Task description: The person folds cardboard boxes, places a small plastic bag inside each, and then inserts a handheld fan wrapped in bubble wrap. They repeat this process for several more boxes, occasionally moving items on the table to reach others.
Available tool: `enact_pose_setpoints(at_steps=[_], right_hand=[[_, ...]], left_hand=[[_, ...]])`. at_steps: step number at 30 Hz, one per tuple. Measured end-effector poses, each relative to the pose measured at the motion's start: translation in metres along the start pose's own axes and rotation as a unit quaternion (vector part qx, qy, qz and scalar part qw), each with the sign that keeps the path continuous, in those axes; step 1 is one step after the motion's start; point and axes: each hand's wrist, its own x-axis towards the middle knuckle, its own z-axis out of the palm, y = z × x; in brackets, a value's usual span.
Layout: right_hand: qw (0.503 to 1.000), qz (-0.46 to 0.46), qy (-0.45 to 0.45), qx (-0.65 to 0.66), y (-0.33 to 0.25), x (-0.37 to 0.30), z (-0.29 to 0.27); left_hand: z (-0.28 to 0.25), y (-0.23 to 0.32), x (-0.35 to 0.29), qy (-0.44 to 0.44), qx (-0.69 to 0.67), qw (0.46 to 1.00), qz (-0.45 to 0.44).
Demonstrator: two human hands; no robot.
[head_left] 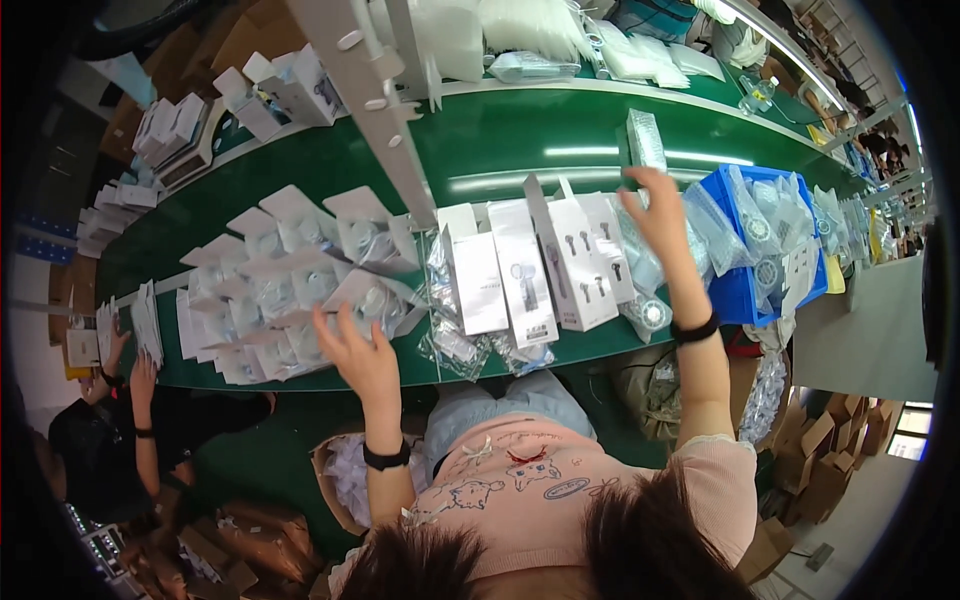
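My left hand is open, its fingers spread at the near right corner of a group of open white boxes. Each box in that group stands with its flaps up and holds something in clear plastic. My right hand is raised with fingers apart, holding nothing that shows. Just beyond its fingertips lies a bubble-wrapped box on the green belt. Below that hand are bubble-wrapped handheld fans. Between my hands are printed white boxes, among them a fan box and a taller open one.
To the right, a blue crate holds bagged fans. A metal post rises behind the boxes. Small plastic bags lie at the near edge. At far left a co-worker's hands touch white cartons. Below stands a carton of white scraps.
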Motion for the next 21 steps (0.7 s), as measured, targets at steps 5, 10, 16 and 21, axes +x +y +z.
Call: enact_pose_setpoints(at_steps=[5, 10, 16, 21], right_hand=[[0.939, 0.207, -0.08, -0.264, 0.198, 0.051, 0.076], [0.872, 0.417, -0.162, -0.197, 0.269, 0.097, 0.143], [0.919, 0.298, -0.181, -0.187, 0.334, 0.098, 0.191], [0.939, 0.201, -0.086, -0.267, 0.27, 0.098, 0.177]], left_hand=[[-0.007, 0.029, -0.012, 0.064, 0.018, 0.998, -0.002], [0.009, 0.042, -0.037, -0.008, -0.002, 1.0, -0.001], [0.021, 0.068, -0.048, -0.088, -0.074, 0.993, -0.015], [0.022, 0.072, -0.051, -0.063, -0.107, 0.992, 0.036]])
